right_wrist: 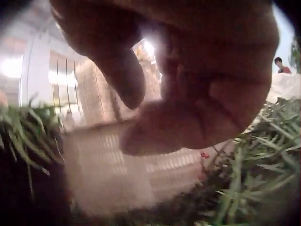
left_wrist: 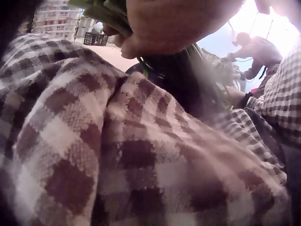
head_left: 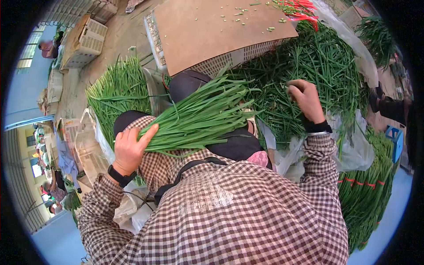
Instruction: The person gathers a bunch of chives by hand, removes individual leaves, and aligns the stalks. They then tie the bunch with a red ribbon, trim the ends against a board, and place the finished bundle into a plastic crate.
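A thick bunch of garlic chives (head_left: pixel 201 117) lies across the person's lap, its leaf tips fanned toward the right. At its stem end the left hand (head_left: pixel 129 148) grips it, with the thumb over the top. Close up in the left wrist view, the fingers (left_wrist: pixel 164 28) wrap the green stems (left_wrist: pixel 110 13). Out to the right, the right hand (head_left: pixel 309 102) hovers over a big heap of loose green leaves (head_left: pixel 322 66). Its fingers bend loosely with nothing between them; the right wrist view shows a gap between thumb and fingers (right_wrist: pixel 160 134).
A brown board (head_left: pixel 221 35) with cut bits on it tops a white crate (head_left: pixel 229 57) ahead. Red ties (head_left: pixel 304 9) lie at its far right corner. More chives (head_left: pixel 121 84) stand upright at left. Tied bundles (head_left: pixel 364 194) and a blue stool (head_left: pixel 394 141) are at right.
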Demonstrator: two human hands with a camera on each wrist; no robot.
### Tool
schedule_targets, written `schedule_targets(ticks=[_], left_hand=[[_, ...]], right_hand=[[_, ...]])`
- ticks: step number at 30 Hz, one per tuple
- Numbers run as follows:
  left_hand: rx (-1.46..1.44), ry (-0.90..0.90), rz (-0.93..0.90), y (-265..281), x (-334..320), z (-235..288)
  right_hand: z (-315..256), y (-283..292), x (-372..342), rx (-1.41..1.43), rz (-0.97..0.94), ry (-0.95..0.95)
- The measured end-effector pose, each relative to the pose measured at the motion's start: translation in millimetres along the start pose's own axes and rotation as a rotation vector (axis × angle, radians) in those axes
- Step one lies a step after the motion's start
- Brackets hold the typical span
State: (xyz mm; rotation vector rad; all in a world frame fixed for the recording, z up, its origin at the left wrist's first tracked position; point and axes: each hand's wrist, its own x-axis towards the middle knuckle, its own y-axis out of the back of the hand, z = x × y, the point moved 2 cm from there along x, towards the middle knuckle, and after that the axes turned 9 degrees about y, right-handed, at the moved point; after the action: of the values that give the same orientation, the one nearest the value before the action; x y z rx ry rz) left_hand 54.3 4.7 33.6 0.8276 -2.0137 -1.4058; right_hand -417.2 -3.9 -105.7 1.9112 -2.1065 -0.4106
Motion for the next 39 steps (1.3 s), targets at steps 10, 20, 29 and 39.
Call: schedule_targets(ticks=[10, 20, 29, 39], left_hand=[[0.007, 0.012, 0.001, 4.9, 6.7, 0.5], [-0.043, 0.036, -0.029, 0.2, 5.4, -0.5], [-0.054, 0.057, -0.078, -1.4, 2.6, 2.2], [-0.07, 0.116, -0.08, -5.0, -4.1, 6.8]], right_hand=[[-27.3, -97.6, 48.6, 0.158, -0.488, -0.096], [-30.1, -78.2, 29.9, 0.461, -0.335, -0.013], [-27.5, -88.7, 26.0, 0.035, -0.093, 0.225], [-49.7, -46.1, -3.7, -0.273, 0.173, 0.365]])
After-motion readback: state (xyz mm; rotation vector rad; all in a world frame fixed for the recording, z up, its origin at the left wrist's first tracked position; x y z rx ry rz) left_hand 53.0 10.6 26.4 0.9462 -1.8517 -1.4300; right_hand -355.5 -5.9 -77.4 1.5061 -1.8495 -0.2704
